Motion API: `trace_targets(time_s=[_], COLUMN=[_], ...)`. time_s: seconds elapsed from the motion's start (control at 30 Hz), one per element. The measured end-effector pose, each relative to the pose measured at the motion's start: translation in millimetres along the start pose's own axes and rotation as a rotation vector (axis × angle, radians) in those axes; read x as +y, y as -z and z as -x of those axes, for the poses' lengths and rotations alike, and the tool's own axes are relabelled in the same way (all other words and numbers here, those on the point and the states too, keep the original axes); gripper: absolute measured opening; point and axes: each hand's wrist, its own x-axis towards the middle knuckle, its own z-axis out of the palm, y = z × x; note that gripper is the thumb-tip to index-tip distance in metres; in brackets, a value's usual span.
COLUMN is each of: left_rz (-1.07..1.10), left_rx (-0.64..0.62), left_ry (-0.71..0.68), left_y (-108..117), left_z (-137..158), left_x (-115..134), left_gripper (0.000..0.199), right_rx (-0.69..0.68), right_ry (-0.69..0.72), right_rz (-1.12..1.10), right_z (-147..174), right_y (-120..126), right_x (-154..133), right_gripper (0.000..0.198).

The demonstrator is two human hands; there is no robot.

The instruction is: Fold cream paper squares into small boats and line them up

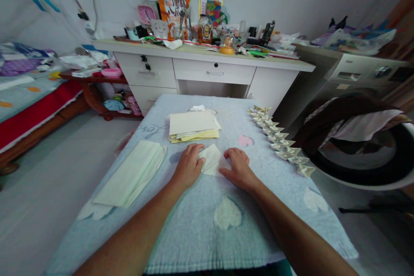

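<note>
A small white sheet of paper (211,160) with folded corners lies nearly flat on the cloth-covered table in front of me. My left hand (190,164) has hold of its left edge, thumb and curled fingers on either side of the corner. From the right, my right hand (239,167) grips the opposite edge, with the thumb near the lower right corner. Just behind is a stack of cream and yellow paper (194,124). Left of my forearm rests a pile of long pale-green sheets (131,174). A slanting row of folded paper pieces (280,141) stands at the right.
A blue cloth with heart shapes (181,228) covers the table. Behind it, a white desk (207,58) carries a jar (205,30), an orange snack bag (174,6) and clutter. A washing machine (355,64) with its door open stands right; a bed (32,112) is left.
</note>
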Motion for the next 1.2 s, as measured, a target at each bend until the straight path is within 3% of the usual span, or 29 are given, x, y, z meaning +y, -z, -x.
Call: trace_targets(time_s=[0.17,0.33,0.53,0.7,0.83,1.0,1.2], left_rz=[0.180,0.413,0.717,0.757,0.804,0.757,0.374], left_rx=[-0.032,-0.034,0.118,0.240,0.170,0.023,-0.210], left_ry=[0.111,0.181,0.302,0.298,0.274,0.235,0.021], left_y=[4.0,7.6,7.2,2.1,-5.3,-4.0,11.9], left_z=[-1.1,1.2,0.2,2.6,6.7,11.6,17.5], left_x=[-2.5,-3.7,3.5,14.4,20.6,20.2,24.3], left_gripper=[0.049,0.056,0.064,0.056,0.053,0.054,0.069], right_rx=[-0.002,0.032,0.291,0.144,0.097,0.105,0.131], right_ry=[0.079,0.090,-0.057,-0.097,-0.088,-0.107,-0.146], right_rz=[-0.121,-0.249,-0.506,-0.758,-0.929,-0.989,-0.964], right_z=[1.0,1.0,-1.3,-1.9,-4.7,-6.8,-6.2], right_y=[-0.8,-0.7,0.1,-4.7,-10.3,-11.1,-9.1], right_x=[-0.2,2.2,6.4,2.4,-0.6,2.5,6.2], right_gripper=[0.030,0.053,0.069,0.066,0.074,0.070,0.070])
